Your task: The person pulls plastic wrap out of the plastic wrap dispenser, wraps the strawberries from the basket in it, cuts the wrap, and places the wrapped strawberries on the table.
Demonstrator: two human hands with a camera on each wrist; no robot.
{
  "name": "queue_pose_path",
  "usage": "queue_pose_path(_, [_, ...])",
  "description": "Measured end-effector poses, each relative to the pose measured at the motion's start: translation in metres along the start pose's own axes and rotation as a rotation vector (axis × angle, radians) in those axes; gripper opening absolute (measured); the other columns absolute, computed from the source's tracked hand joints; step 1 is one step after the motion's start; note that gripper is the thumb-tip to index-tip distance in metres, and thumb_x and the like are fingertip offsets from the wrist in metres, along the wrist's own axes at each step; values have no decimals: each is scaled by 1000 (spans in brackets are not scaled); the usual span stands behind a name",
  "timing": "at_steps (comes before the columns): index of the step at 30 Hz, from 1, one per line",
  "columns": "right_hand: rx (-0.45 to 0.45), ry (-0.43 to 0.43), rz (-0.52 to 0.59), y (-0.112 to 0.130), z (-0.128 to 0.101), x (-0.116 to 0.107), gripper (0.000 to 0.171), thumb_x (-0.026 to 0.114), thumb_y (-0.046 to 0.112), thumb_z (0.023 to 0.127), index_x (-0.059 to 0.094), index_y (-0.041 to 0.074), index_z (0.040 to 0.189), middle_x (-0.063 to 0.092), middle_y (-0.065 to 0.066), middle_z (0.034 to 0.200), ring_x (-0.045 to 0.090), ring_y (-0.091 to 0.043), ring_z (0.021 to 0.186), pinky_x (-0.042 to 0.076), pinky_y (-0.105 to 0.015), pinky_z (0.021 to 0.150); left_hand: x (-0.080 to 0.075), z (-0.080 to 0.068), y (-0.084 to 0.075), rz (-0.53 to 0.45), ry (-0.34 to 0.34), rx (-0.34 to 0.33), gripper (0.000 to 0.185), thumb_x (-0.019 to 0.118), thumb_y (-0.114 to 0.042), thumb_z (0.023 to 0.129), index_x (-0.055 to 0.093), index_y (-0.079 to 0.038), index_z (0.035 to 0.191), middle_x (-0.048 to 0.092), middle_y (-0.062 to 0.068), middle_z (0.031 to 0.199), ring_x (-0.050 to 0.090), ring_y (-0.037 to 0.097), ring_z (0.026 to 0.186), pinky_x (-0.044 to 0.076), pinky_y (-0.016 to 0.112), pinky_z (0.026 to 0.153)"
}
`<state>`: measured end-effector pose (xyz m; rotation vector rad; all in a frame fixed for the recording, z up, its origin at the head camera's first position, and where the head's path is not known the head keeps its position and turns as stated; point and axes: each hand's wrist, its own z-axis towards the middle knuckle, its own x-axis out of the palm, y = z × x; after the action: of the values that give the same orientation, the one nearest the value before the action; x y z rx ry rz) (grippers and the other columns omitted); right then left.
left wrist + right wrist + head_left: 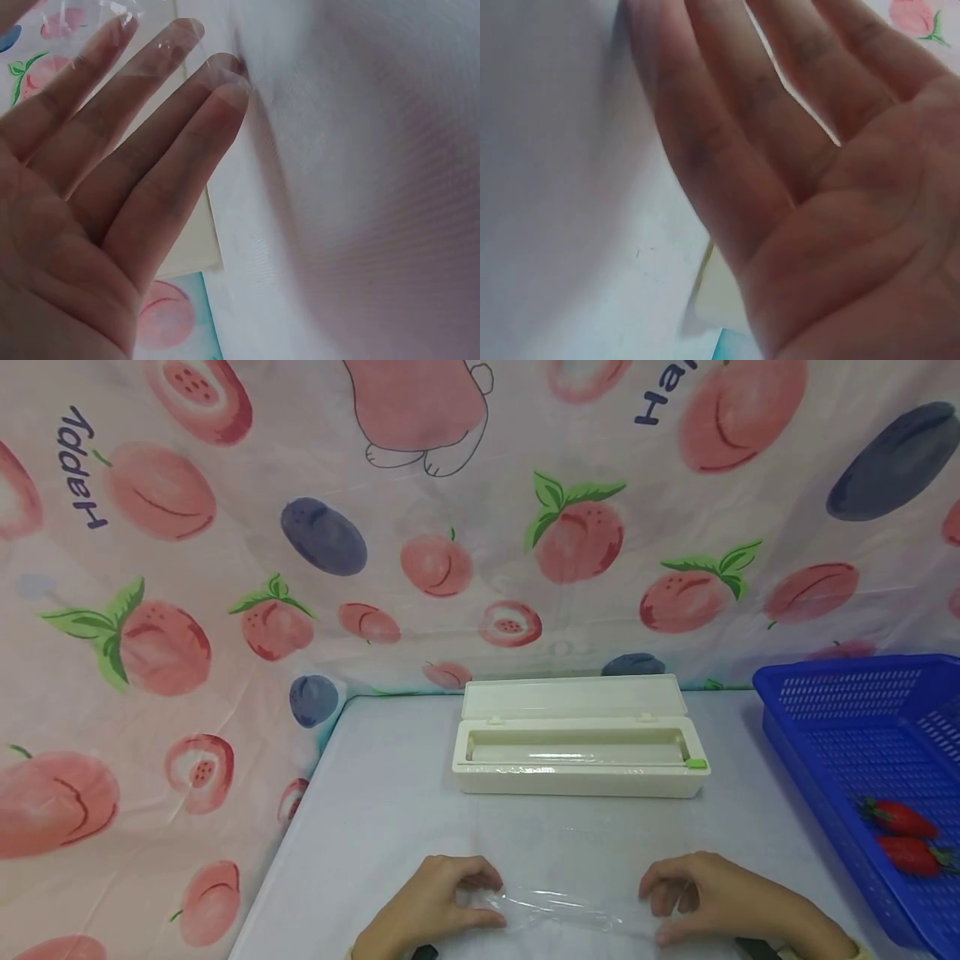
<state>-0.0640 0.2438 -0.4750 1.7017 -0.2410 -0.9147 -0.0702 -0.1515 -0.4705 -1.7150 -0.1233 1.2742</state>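
A bunched strip of clear plastic wrap (555,906) stretches between both hands above the white table. My left hand (446,897) is at its left end, with thumb and fingers parted. In the left wrist view, the wrap clings over the fingertips (225,90) of that hand, whose fingers are nearly straight. My right hand (708,897) is at the other end of the strip, its fingers slightly bent and apart from the thumb. Beyond the hands stands a white plastic-wrap dispenser box (577,783), lid (573,697) tipped back, with a small green slider (697,763) at its right end.
A blue plastic basket (817,818) stands at the right, with two strawberries (903,818) in it. A fruit-printed cloth (465,543) hangs behind the table and along its left side. The white tablecloth (360,827) lies under the box and hands.
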Motion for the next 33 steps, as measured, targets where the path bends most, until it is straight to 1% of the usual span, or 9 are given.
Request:
queue_pose_path(7, [72, -96, -72, 3, 5, 5, 11, 62, 23, 99, 70, 16, 99, 68, 16, 81, 62, 2, 70, 50, -22, 57, 2, 3, -1, -27, -3, -57, 24, 69, -45, 91, 72, -22, 98, 71, -17, 92, 66, -4, 87, 56, 19, 79])
queue_pose_path(9, [64, -123, -101, 3, 5, 6, 9, 62, 21, 98, 70, 16, 96, 67, 16, 77, 61, 2, 68, 50, -22, 56, 4, 4, -1, -40, -19, -68, 19, 66, -40, 95, 72, -21, 97, 72, -16, 91, 66, -5, 85, 56, 18, 76])
queue_pose_path(12, [62, -141, -146, 2, 5, 9, 5, 68, 19, 93, 69, 14, 95, 66, 17, 76, 59, 5, 67, 50, -22, 56, 7, 6, 0, 5, -67, -52, 13, 66, -32, 96, 71, -20, 94, 72, -15, 87, 65, -7, 80, 54, 14, 72])
queue_pose_path(16, [95, -128, -185, 3, 5, 14, 15, 76, 18, 85, 68, 14, 97, 62, 19, 78, 54, 6, 69, 49, -21, 58, 11, 8, 1, 123, -119, -20, 5, 73, -22, 91, 71, -18, 93, 73, -13, 85, 64, -9, 77, 52, 9, 69])
queue_pose_path(21, [178, -67, -177, 3, 2, 17, 28, 81, 18, 80, 65, 17, 103, 54, 15, 82, 49, 3, 73, 47, -20, 61, 14, 6, 1, 186, -132, -74, 24, 85, -20, 76, 73, -18, 96, 72, -14, 88, 62, -7, 76, 52, 13, 69])
queue_pose_path(24, [240, -37, -145, 4, 1, 16, 30, 81, 19, 81, 64, 19, 106, 54, 13, 83, 49, 2, 74, 48, -21, 64, 14, 4, 3, 238, -138, -61, 36, 89, -25, 68, 74, -19, 100, 70, -15, 90, 59, -6, 77, 51, 16, 71])
queue_pose_path(27, [196, -43, -167, 2, -2, 18, 33, 81, 21, 81, 63, 19, 109, 52, 16, 86, 48, 4, 76, 49, -21, 66, 14, 1, 6, 300, -136, 10, 43, 90, -28, 67, 74, -18, 105, 69, -14, 96, 58, -3, 82, 50, 18, 77])
queue_pose_path(29, [128, -54, -206, -1, -5, 19, 35, 81, 20, 81, 63, 19, 110, 51, 18, 89, 48, 5, 78, 48, -21, 66, 14, 0, 7, 344, -121, 40, 46, 89, -31, 67, 73, -17, 108, 68, -13, 102, 58, 0, 89, 50, 20, 82])
queue_pose_path(33, [66, -60, -274, -3, -8, 21, 38, 82, 19, 78, 63, 18, 110, 49, 19, 91, 46, 7, 80, 47, -21, 64, 16, -4, 10, 393, -87, 65, 52, 89, -35, 69, 73, -14, 114, 63, -11, 111, 58, 6, 101, 50, 22, 90])
